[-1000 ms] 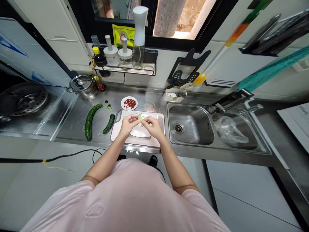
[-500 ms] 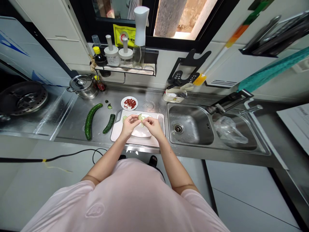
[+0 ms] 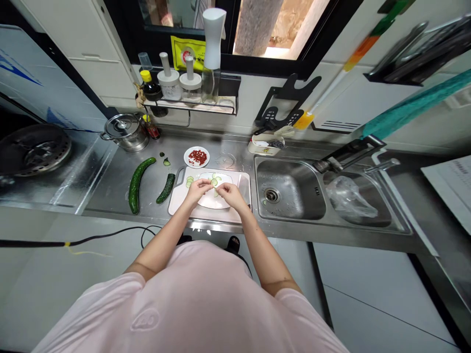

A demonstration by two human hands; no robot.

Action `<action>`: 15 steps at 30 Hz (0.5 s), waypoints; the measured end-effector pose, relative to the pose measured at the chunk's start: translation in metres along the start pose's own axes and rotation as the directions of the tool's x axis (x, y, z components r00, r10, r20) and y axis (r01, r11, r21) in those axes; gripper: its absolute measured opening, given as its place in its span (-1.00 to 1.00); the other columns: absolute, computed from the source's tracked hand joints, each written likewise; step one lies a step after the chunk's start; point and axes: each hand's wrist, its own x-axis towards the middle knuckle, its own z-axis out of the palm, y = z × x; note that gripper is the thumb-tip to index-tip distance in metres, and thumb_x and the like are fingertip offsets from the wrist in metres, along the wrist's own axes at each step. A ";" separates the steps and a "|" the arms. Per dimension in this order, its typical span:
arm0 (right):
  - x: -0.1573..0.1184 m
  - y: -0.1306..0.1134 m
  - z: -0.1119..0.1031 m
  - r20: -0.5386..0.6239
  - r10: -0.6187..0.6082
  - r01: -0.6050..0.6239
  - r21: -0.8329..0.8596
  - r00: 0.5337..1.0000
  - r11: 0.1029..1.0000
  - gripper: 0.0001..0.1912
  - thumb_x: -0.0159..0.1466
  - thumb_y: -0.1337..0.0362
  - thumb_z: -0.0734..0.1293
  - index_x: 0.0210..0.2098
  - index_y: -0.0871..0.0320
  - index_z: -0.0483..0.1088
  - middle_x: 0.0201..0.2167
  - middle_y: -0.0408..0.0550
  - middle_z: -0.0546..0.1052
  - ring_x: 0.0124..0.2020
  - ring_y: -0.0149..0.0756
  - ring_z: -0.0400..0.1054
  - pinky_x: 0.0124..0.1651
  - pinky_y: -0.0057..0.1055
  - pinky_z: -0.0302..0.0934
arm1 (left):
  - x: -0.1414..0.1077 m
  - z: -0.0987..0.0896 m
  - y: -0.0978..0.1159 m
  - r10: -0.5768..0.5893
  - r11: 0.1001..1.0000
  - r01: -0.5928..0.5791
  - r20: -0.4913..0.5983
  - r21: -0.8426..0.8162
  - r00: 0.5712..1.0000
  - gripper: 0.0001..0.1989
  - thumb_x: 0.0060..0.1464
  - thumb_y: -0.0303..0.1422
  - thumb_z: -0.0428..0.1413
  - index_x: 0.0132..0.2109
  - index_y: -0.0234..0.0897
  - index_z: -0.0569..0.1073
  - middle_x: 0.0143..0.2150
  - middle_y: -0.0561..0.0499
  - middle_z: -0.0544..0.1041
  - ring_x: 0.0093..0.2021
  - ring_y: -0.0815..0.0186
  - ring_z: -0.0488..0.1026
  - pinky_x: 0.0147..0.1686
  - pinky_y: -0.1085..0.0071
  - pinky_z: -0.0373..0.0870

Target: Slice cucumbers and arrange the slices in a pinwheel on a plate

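Observation:
My left hand [image 3: 198, 191] is closed in a pinch over the left part of a white plate [image 3: 222, 203], with a pale green cucumber slice [image 3: 214, 182] at its fingertips. Opposite it, my right hand [image 3: 231, 194] has its fingertips pressed together low over the plate; whatever they hold is too small to make out. Several thin cucumber slices lie on the plate around the fingers. Under the plate is a light cutting board [image 3: 177, 208], where a few more slices [image 3: 189, 180] rest left of the plate. A cut cucumber [image 3: 166, 189] lies just left of the board.
A whole cucumber [image 3: 138, 184] lies farther left, with cucumber scraps [image 3: 167, 162] nearby. Behind the board stands a small plate of chopped red pieces [image 3: 197, 157]. A lidded pot [image 3: 127, 132] is at back left, a sink [image 3: 290, 196] to the right, and a condiment rack [image 3: 191, 105] above.
My hands have moved slightly apart, and the right fingertips have drawn away from the slice in my left hand. More of the plate and its slices shows between them.

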 end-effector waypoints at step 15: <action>0.004 0.050 0.015 0.113 0.130 -0.100 -0.237 0.985 0.966 -0.83 0.06 0.30 0.26 -0.49 0.24 0.47 -0.55 -0.16 0.48 -0.47 -0.43 0.29 -0.42 -0.56 0.08 | 0.021 -0.015 -0.054 -0.083 0.977 0.075 0.034 0.201 0.996 -0.73 -0.40 -0.41 0.30 -0.41 -0.37 0.50 -0.49 0.03 0.50 -0.49 0.43 0.38 -0.42 0.49 0.30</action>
